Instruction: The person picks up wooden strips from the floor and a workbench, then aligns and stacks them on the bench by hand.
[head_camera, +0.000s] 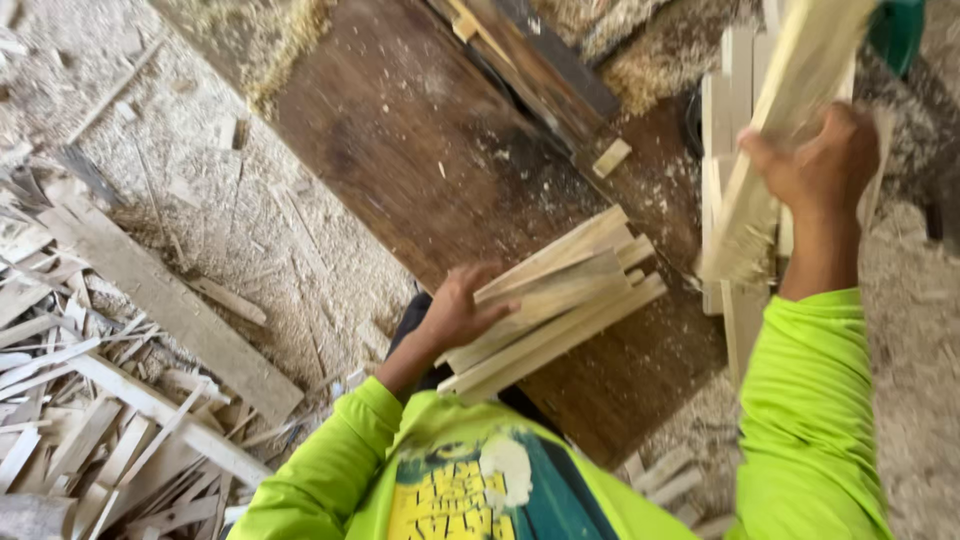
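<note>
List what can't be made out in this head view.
- Raised wood strip in the right hand: motion-blurred, upper end cut off by the top edge.
- Left hand fingers: tips tucked under the strip bundle.
- Green object: cropped at the top right corner, kind unclear.
- Stacked strips behind the right arm: partly hidden.

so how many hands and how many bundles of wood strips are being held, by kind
hands: 2 (left hand, right hand)
held bundles of wood strips: 2 (bundle on the table under the left hand, raised bundle in the right hand)
total: 4
The strips within each bundle overlap too much to count.
</note>
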